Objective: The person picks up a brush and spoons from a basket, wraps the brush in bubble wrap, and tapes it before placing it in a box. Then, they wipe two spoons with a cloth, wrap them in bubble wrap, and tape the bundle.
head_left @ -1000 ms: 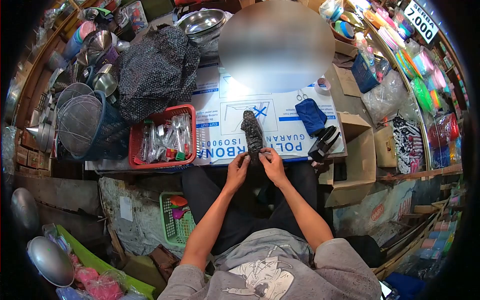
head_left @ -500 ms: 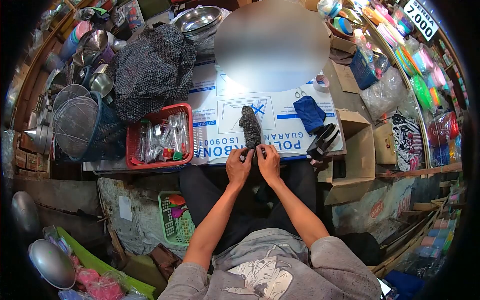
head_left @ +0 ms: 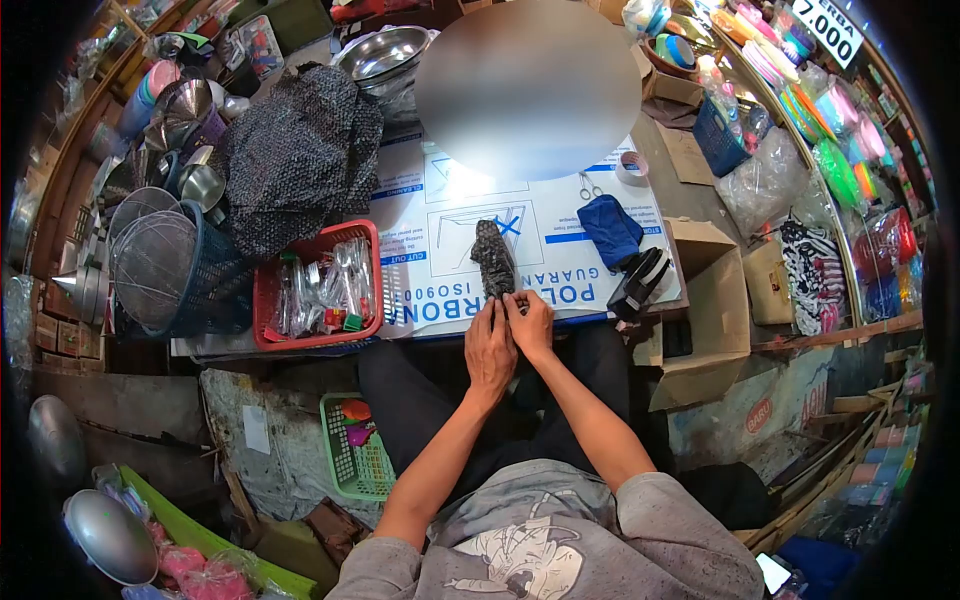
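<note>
A long, narrow bundle in black bubble wrap (head_left: 493, 258) lies on the printed white sheet (head_left: 410, 295), pointing away from me. Its near end is between my two hands. My left hand (head_left: 490, 352) has its back turned up, the fingers fairly straight and together, tips pressed on that end. Thumb and fingers of my right hand (head_left: 531, 325) pinch the wrap just beside them. What the wrap encloses is hidden. To the left, a large crumpled heap of black bubble wrap (head_left: 300, 150) rests behind a red basket (head_left: 376, 285) of bagged metal utensils.
Right of the bundle are a blue pouch (head_left: 610, 230), a black tape dispenser (head_left: 640, 283), scissors (head_left: 590, 188) and a tape roll (head_left: 632, 168). A cardboard box (head_left: 712, 300) stands by the table's right edge. A blue basket (head_left: 215, 275) with wire strainers (head_left: 155, 260) is at left.
My left hand has turned from a pinch to straighter fingers and moved right, close against my right hand. The bundle has shifted slightly. The whole view has shifted a little.
</note>
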Motion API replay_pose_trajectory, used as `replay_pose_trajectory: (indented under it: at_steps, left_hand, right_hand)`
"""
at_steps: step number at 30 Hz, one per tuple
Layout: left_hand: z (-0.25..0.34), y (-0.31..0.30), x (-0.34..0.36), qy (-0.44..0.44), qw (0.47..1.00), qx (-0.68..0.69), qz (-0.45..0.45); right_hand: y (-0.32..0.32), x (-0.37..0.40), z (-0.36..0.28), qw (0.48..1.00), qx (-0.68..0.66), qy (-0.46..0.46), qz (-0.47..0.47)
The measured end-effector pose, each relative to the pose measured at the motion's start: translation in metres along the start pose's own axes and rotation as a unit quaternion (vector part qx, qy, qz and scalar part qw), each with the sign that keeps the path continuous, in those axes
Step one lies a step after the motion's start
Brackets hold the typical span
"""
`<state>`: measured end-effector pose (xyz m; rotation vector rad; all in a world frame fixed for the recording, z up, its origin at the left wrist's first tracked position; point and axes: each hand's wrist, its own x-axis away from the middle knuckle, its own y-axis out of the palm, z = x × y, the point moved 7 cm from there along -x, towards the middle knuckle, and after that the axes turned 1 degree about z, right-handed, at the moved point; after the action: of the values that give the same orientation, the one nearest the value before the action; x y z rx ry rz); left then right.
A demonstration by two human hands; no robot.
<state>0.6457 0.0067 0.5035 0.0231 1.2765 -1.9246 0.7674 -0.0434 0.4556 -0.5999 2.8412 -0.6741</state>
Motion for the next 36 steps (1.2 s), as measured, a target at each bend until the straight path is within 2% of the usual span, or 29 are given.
replay_pose_trajectory:
  at_steps: [3, 5, 7, 9, 11, 13, 15, 16, 17, 19, 20, 21, 23, 24, 28, 31, 36]
  left_hand:
    - [0.001, 0.004, 0.003, 0.017, 0.999, -0.044, -0.028]
    - [0.003, 0.007, 0.004, 0.028, 0.996, -0.065, -0.049]
    - [0.004, 0.008, 0.001, 0.019, 0.993, -0.074, -0.085]
    - [0.007, 0.007, -0.002, 0.025, 0.993, -0.075, -0.092]
    - [0.006, 0.009, -0.003, 0.013, 0.993, -0.057, -0.107]
    - [0.006, 0.011, -0.002, 0.017, 0.993, -0.058, -0.105]
    - [0.006, 0.013, -0.002, 0.018, 0.991, -0.074, -0.110]
    - [0.005, 0.014, -0.002, 0.018, 0.990, -0.083, -0.113]
    - [0.007, 0.013, -0.002, 0.019, 0.990, -0.084, -0.112]
    - [0.008, 0.011, -0.002, 0.016, 0.989, -0.079, -0.124]
    - [0.008, 0.010, -0.003, 0.015, 0.989, -0.082, -0.122]
    - [0.008, 0.009, -0.002, 0.016, 0.989, -0.077, -0.123]
    - [0.007, 0.009, -0.002, 0.015, 0.990, -0.075, -0.121]
    - [0.007, 0.008, -0.002, 0.012, 0.992, -0.063, -0.113]
    - [0.007, 0.008, 0.000, 0.012, 0.995, -0.054, -0.088]
    - [0.009, 0.008, 0.001, 0.027, 0.994, -0.066, -0.082]
    - [0.007, 0.008, 0.000, 0.021, 0.991, -0.080, -0.105]
  right_hand:
    - [-0.002, -0.001, 0.005, 0.999, -0.011, 0.043, -0.024]
    - [-0.004, -0.005, 0.009, 0.998, -0.014, 0.022, -0.060]
    - [-0.028, -0.010, 0.007, 0.998, -0.048, -0.006, -0.041]
    - [-0.077, -0.014, 0.010, 0.998, -0.040, 0.054, 0.002]
    - [-0.137, -0.024, 0.029, 0.995, -0.006, 0.011, 0.098]
    - [-0.195, -0.028, 0.048, 0.980, 0.021, 0.039, 0.194]
    - [-0.229, -0.037, 0.088, 0.971, 0.052, 0.075, 0.223]
    - [-0.238, -0.043, 0.107, 0.967, 0.088, 0.120, 0.205]
    - [-0.243, -0.048, 0.123, 0.967, 0.086, 0.120, 0.206]
    - [-0.231, -0.053, 0.136, 0.961, -0.044, 0.243, 0.128]
    - [-0.230, -0.050, 0.138, 0.949, -0.089, 0.278, 0.123]
    - [-0.233, -0.051, 0.136, 0.949, -0.091, 0.276, 0.120]
    - [-0.227, -0.049, 0.139, 0.924, -0.158, 0.341, 0.065]
    - [-0.225, -0.046, 0.134, 0.913, -0.211, 0.342, 0.071]
    - [-0.226, -0.044, 0.117, 0.908, -0.251, 0.332, 0.045]
    - [-0.217, -0.034, 0.117, 0.906, -0.231, 0.354, 0.010]
    - [-0.212, -0.011, 0.106, 0.926, -0.173, 0.334, 0.038]
